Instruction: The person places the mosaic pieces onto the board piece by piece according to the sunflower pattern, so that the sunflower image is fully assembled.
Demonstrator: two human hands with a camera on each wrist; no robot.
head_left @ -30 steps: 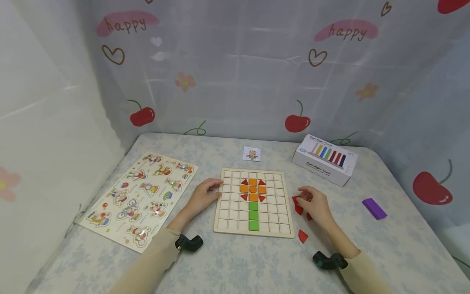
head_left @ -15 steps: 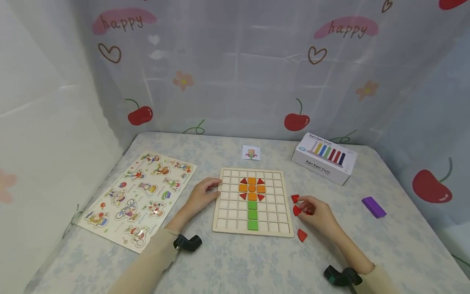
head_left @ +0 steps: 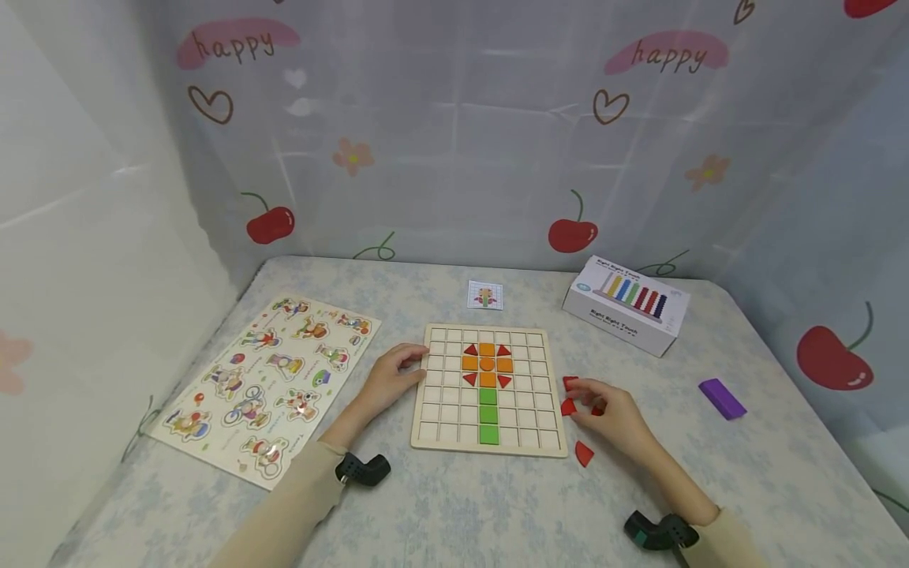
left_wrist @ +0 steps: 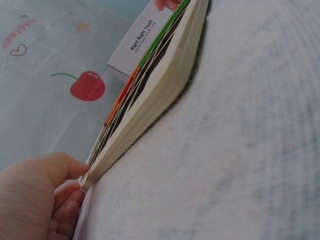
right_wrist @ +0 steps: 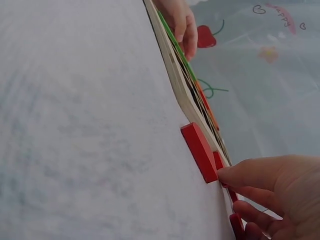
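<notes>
My left hand (head_left: 390, 379) rests at the left edge of a square wooden grid board (head_left: 442, 435), its thumb and fingertips touching the rim. Orange tiles (head_left: 504, 365), red triangles (head_left: 503, 382) and green squares (head_left: 488, 414) form a flower shape on the board. My right hand (head_left: 614, 418) is low over red quarter-circle pieces just off the board's right edge. The thumb of this hand touches a red piece (right_wrist: 218, 162) in the right wrist view, beside a nearer one (right_wrist: 199, 152). Another red piece (head_left: 584, 454) lies apart, and one sits partly hidden under the fingers.
Behind the board lies a small pattern card (head_left: 485, 295). A white box (head_left: 625, 308) stands at the back right, and a purple block (head_left: 723, 399) lies at the right. A picture puzzle board (head_left: 273, 379) occupies the left side of the table.
My right hand has let go of red pieces it had gathered at its fingertips, drawn back, then shifted slightly left, a red piece moving toward the board with it. My left hand stays put.
</notes>
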